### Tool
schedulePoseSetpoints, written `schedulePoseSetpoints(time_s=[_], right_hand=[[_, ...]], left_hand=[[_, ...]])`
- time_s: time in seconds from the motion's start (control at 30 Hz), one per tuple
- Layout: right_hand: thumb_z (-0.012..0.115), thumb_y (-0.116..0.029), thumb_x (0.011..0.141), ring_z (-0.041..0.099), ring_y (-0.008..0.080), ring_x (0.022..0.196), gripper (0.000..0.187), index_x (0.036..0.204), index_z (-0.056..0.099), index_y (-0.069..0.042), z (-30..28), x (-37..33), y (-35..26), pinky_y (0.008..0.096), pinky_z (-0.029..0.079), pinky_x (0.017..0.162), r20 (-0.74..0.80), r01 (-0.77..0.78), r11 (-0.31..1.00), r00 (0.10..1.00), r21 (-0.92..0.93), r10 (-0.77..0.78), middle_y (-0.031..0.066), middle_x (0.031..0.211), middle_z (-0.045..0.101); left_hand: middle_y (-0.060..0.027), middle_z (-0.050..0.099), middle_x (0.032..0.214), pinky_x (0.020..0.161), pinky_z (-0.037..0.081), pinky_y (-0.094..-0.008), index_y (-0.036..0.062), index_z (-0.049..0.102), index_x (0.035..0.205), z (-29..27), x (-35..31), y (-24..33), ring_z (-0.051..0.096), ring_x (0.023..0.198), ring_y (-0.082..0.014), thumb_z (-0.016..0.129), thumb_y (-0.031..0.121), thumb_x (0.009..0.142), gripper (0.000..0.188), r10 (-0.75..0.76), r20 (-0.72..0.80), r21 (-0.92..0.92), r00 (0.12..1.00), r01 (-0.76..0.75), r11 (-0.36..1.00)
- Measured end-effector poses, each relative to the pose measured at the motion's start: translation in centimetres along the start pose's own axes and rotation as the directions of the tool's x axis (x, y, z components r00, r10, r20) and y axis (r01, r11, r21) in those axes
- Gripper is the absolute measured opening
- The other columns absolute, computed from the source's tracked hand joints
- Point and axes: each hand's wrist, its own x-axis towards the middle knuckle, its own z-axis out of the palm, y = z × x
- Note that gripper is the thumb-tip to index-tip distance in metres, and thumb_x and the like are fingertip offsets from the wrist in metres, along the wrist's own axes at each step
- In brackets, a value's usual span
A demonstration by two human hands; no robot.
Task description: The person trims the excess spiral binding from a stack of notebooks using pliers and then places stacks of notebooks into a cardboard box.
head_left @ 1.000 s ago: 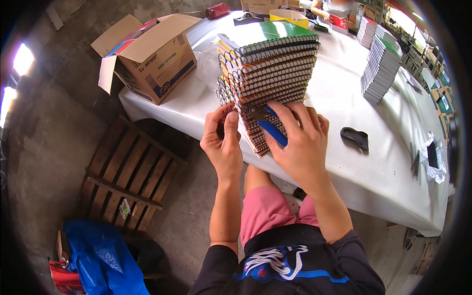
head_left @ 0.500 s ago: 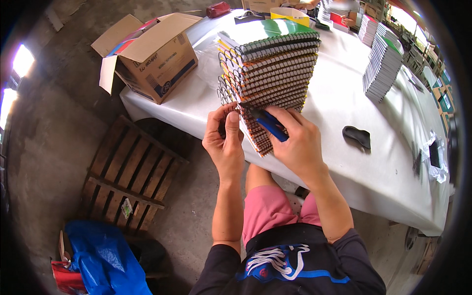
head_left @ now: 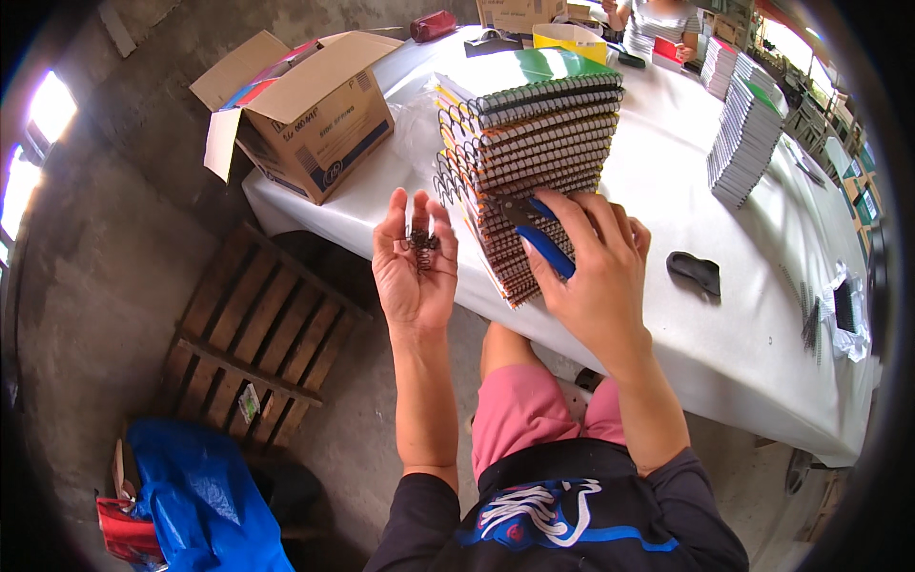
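Left hand (head_left: 416,276): drawn off notebook stack (head_left: 548,143), palm turned up, fingers uncurled | wire clippings (head_left: 420,246): exposed | pliers (head_left: 545,250): handles respread

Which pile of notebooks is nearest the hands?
The big middle pile, next to the right hand holding blue-handled pliers; the other piles stand farther off, toward the right.

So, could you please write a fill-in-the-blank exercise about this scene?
A dark clump of coiled wire rests in the left hand, which is ____, not closed.
The right hand holds metal cutters with ____ handles.
The tall stack of spiral-bound notebooks has a ____ top cover.
The open brown cardboard box stands to the stack's ____.

Missing words: open; blue; green; left.
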Motion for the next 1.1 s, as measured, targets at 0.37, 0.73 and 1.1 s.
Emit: schedulePoseSetpoints(time_s=[0.37,0.73,1.1], right_hand=[[0.075,-0.021,0.063,0.053,0.0223,0.093,0.052,0.112,0.058,-0.016,0.2,0.3,-0.5,0.0428,0.034,0.082,-0.051,0.028,0.997,0.998,-0.071,-0.031,0.0025,0.100,0.053],[0.073,-0.011,0.061,0.062,0.0259,0.075,0.048,0.107,0.059,-0.015,1.4,0.4,0.5,0.0368,0.048,0.061,-0.033,0.042,0.998,0.999,0.049,-0.040,0.0046,0.083,0.056],[0.075,-0.019,0.061,0.053,0.0202,0.093,0.050,0.109,0.060,-0.016,-0.9,1.1,-0.3,0.0403,0.033,0.084,-0.118,0.068,0.995,0.990,-0.074,-0.076,0.0012,0.094,0.052]], left_hand=[[0.0061,0.052,0.067,0.041,0.023,-0.0166,-0.0018,0.065,0.105,1.9,0.0,-2.2,0.035,0.051,0.0015,0.067,0.018,0.087,0.027,0.385,0.423,0.792,0.821,-0.541,0.283],[0.0081,0.044,0.058,0.042,0.021,-0.0168,-0.0004,0.066,0.093,0.4,0.8,-2.3,0.033,0.047,0.0013,0.064,0.016,0.089,0.017,0.415,0.603,0.748,0.681,-0.663,0.000],[0.0091,0.043,0.059,0.042,0.018,-0.0176,-0.0008,0.064,0.096,0.2,0.5,-2.2,0.029,0.046,0.0017,0.064,0.015,0.088,0.018,0.379,0.563,0.737,0.734,-0.654,0.172]])
